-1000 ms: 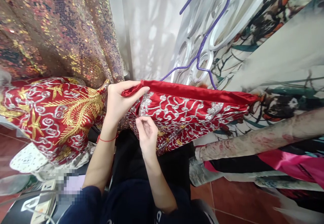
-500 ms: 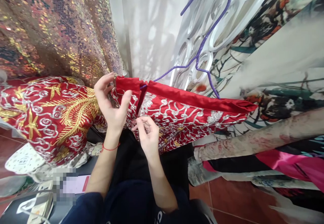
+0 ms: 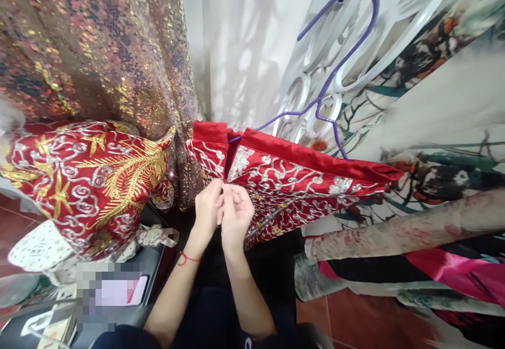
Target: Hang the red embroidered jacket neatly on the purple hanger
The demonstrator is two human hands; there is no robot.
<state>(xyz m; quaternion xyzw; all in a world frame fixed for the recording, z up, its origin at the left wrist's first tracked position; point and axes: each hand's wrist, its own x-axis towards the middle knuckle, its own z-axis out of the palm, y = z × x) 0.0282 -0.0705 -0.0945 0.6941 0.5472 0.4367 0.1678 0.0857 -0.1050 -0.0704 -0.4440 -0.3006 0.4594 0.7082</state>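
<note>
Both hands' fingers (image 3: pixel 225 193) at red garment (image 3: pixel 292 180) opening.

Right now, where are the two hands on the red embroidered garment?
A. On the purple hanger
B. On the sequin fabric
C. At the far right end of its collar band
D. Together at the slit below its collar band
D: the left hand and right hand meet fingertip to fingertip at the opening of the red embroidered garment, just under its plain red band, below the purple hanger.

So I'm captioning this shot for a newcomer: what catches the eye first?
At centre, the left hand and right hand pinch together at the opening of a red silver-embroidered garment on a purple hanger. At left lies a red piece with gold phoenix embroidery, under a sequinned curtain.
</note>
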